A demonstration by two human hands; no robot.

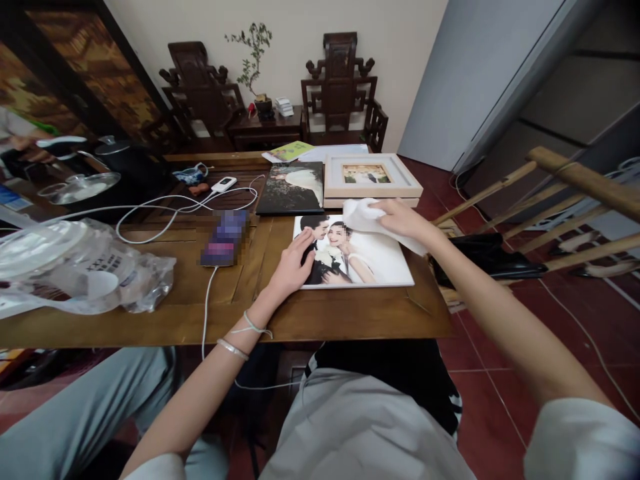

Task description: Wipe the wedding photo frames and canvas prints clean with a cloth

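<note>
A wedding photo panel (383, 263) with a white edge lies flat near the table's front edge. My left hand (295, 263) rests on its left side, fingers stretched out and lying on the surface. Bunched in my right hand (400, 219) is a white tissue (361, 215), which touches the upper part of the photo. Part of the tissue hangs toward the panel's right edge. Just behind are a dark-covered photo album (295, 190) and a light wooden picture frame (373, 183) holding a small photo; the frame appears to sit on another one.
On the wooden table (340, 320) to the left are a phone (225, 239), white cables (165, 237), a plastic-wrapped package (100, 267) and a kettle (125, 160). A wooden rack (575, 170) stands at right. Another person's leg (100, 413) is at lower left.
</note>
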